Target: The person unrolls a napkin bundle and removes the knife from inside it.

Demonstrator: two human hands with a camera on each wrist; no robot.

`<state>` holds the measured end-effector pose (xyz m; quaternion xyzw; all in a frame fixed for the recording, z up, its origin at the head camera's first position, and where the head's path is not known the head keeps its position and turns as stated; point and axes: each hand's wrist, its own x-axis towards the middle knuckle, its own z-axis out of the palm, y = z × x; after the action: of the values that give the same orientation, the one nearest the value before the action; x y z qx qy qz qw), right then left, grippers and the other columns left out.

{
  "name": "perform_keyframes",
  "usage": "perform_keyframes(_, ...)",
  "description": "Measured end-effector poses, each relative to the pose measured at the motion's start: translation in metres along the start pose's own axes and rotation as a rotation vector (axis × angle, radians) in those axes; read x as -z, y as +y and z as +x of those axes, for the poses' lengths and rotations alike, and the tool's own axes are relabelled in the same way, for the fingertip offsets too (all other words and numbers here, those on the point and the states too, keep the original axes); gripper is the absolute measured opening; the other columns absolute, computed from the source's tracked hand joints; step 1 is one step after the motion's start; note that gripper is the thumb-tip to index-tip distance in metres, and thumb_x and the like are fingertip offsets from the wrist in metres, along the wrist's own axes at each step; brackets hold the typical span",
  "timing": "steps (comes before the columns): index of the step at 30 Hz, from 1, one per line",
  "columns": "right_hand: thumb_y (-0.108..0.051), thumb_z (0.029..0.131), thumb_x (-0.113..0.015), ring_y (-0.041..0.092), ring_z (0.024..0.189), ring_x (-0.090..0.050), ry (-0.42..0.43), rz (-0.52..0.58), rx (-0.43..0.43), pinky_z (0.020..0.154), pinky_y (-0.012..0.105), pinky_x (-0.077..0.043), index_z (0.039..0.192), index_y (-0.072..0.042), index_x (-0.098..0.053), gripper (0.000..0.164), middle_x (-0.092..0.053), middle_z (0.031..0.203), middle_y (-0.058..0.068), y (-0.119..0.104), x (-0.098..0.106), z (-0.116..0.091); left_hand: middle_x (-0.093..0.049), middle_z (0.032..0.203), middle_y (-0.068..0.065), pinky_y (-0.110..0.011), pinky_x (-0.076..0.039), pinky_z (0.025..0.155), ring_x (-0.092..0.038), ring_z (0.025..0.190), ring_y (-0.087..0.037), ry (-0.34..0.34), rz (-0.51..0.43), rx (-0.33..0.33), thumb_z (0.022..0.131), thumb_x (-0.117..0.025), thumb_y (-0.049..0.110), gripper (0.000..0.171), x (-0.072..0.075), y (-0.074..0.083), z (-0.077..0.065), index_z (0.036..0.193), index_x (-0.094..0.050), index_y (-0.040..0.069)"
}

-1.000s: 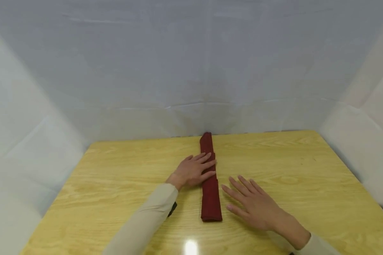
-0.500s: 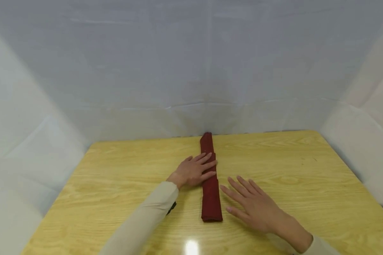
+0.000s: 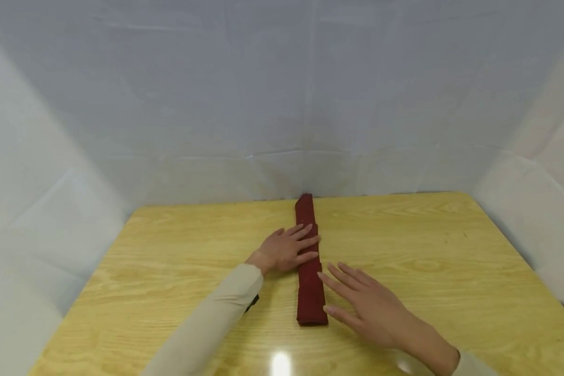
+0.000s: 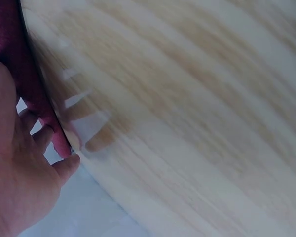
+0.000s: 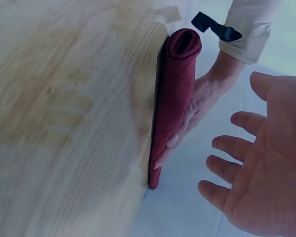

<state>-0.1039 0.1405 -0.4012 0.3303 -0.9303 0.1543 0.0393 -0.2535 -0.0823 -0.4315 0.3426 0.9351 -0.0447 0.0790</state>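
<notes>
A dark red cloth, folded and rolled into a long narrow strip, lies on the table, running from near the front to the back edge. My left hand rests across its middle with fingers spread and straight. In the right wrist view the near end of the cloth shows its rolled layers. My right hand hovers just right of the cloth's near end, fingers extended and apart, fingertips close to its edge. The right palm holds nothing. In the left wrist view the left hand lies against the cloth.
The wooden table has a light yellow grain and a bright reflection near the front. A white sheet hangs behind it, and white sheets flank both sides. A black strap sits at the left wrist.
My right hand has shifted slightly left, its fingertips now nearer the cloth's near end. The left hand and the cloth stay in place.
</notes>
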Motion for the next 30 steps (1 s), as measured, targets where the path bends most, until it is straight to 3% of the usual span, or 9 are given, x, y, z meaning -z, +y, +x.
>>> perform_keyframes(16, -0.056, 0.098, -0.037, 0.022, 0.139, -0.028, -0.119, 0.180, -0.039, 0.108, 0.045, -0.031, 0.148, -0.018, -0.040, 0.062, -0.031, 0.152, 0.006, -0.004, -0.016, 0.018, -0.007, 0.158, 0.008, -0.045, -0.016, 0.114, -0.006, 0.144, -0.015, -0.054, 0.019, 0.000, 0.101, -0.013, 0.055, 0.054, 0.003, -0.001, -0.001, 0.152, -0.015, 0.038)
perform_keyframes(30, -0.057, 0.098, -0.036, 0.024, 0.139, -0.027, -0.186, 0.184, -0.027, 0.107, 0.046, -0.032, 0.147, -0.016, -0.040, 0.064, -0.032, 0.152, 0.007, -0.013, -0.023, 0.025, -0.007, 0.158, 0.008, -0.045, -0.016, 0.114, -0.007, 0.144, -0.015, -0.045, 0.032, 0.000, 0.100, -0.014, 0.058, 0.056, 0.001, -0.001, 0.000, 0.152, -0.015, 0.038)
